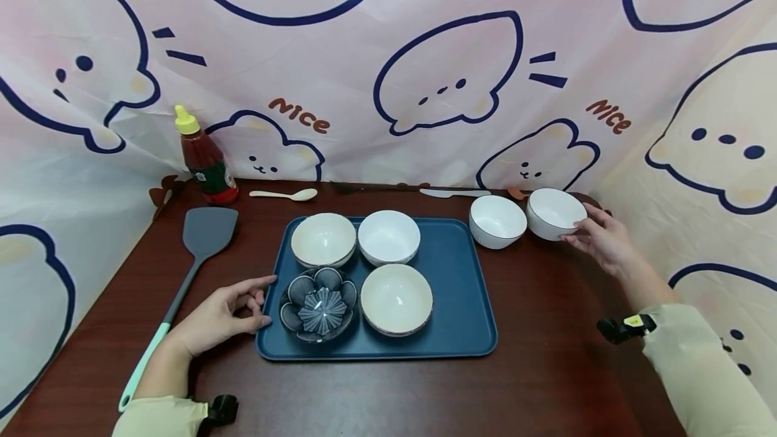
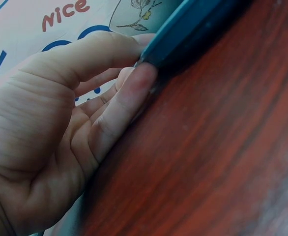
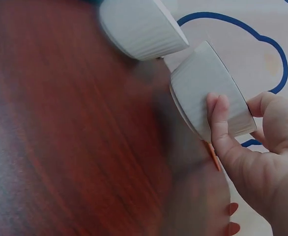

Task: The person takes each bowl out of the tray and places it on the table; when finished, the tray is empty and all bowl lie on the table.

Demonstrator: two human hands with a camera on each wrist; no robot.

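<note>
My right hand (image 1: 601,241) grips a white bowl (image 1: 554,214) by its near right side, at the table's far right. In the right wrist view, one digit presses the ribbed outside of that bowl (image 3: 208,93) while others reach its rim; whether its base touches the table I cannot tell. A second white bowl (image 1: 498,222) stands just left of it. My left hand (image 1: 218,315) touches the left edge of a blue tray (image 1: 455,288) with its index finger and thumb spread along the rim. In the left wrist view, those fingertips meet the tray edge (image 2: 168,34).
On the tray stand two bowls at the back (image 1: 323,240) (image 1: 388,238), a cream bowl (image 1: 396,299) and a dark petal-patterned bowl (image 1: 320,305) in front. Around it lie a spatula (image 1: 209,235), a sauce bottle (image 1: 208,160), a spoon (image 1: 285,195) and a knife (image 1: 455,193).
</note>
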